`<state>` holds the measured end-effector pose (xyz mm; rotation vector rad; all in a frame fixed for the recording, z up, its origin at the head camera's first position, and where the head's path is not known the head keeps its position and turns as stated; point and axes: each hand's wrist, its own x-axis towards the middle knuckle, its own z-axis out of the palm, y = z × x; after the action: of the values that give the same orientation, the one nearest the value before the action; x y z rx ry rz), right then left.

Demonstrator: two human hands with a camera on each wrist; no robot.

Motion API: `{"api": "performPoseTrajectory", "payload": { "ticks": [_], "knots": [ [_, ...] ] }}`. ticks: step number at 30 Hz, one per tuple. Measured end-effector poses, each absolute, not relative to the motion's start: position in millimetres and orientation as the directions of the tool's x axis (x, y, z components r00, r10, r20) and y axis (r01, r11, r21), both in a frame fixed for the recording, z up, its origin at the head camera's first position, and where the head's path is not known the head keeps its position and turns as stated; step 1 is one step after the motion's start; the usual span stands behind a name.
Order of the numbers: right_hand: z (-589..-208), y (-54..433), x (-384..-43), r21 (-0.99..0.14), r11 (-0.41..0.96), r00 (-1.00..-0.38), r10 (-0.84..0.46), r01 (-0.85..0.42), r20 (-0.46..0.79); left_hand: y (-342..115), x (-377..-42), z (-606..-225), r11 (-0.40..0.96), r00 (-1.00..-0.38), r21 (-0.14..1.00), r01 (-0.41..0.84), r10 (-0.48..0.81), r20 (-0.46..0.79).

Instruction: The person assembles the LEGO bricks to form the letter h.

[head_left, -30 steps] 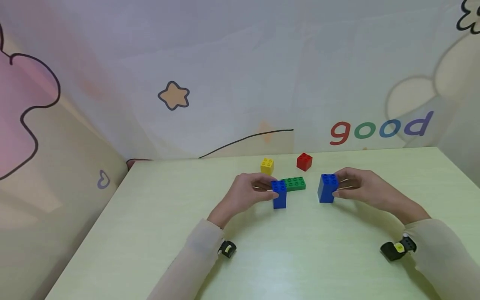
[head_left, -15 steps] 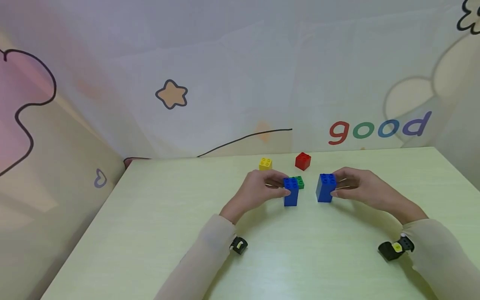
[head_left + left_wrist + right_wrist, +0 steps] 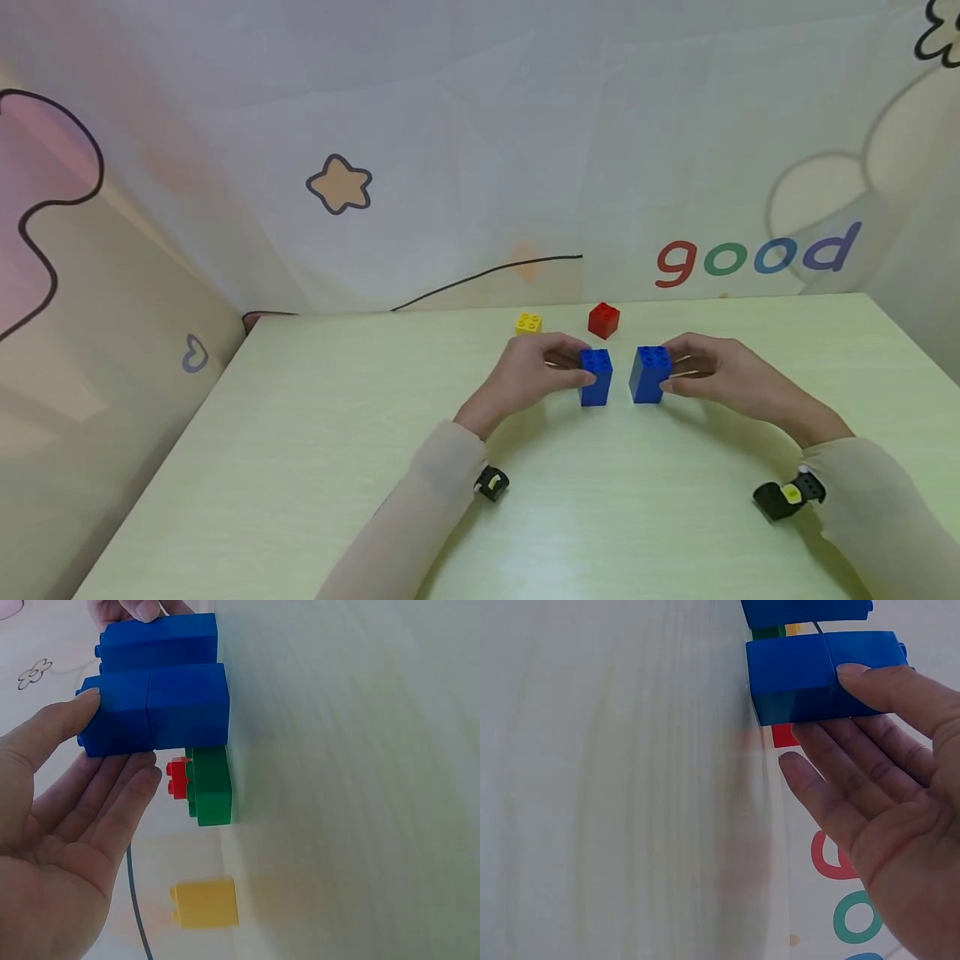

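My left hand point(image 3: 528, 375) pinches a stack of two blue toy bricks point(image 3: 596, 379) between thumb and fingers; the seam between the two bricks shows in the left wrist view. A matching blue stack point(image 3: 647, 379) stands just to the right, pinched the same way by my right hand point(image 3: 723, 375). Both stacks are upright, studs on top, with a narrow gap between them. A long green brick point(image 3: 212, 787) lies behind the left stack, hidden in the head view. Past it are a red brick point(image 3: 603, 321) and a yellow brick point(image 3: 528, 323), the latter partly covered by my left hand.
The pale table point(image 3: 337, 467) ends at a printed cloth backdrop point(image 3: 450, 167) just behind the red and yellow bricks. A black strap device sits at each wrist, the right one point(image 3: 780, 500) hanging low over the table.
My left hand has slid its blue stack to the right, closing most of the gap and covering the green brick in the head view. My right hand and its stack have stayed almost still.
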<state>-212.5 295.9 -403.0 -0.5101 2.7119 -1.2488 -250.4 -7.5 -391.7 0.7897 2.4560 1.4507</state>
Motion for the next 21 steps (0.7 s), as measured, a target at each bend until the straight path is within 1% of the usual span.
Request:
{"api": "performPoseTrajectory", "payload": {
  "ticks": [10,21],
  "knots": [
    [-403,296,-212,-0.755,0.608,-0.939,-0.342,-0.246,0.031,3,-254,-393,0.383,-0.843,0.854,0.352,0.526,0.112],
    [-403,298,-214,-0.758,0.605,-0.937,-0.349,-0.244,0.023,12,-256,-391,0.395,-0.847,0.859,0.326,0.525,0.08]
  ]
}}
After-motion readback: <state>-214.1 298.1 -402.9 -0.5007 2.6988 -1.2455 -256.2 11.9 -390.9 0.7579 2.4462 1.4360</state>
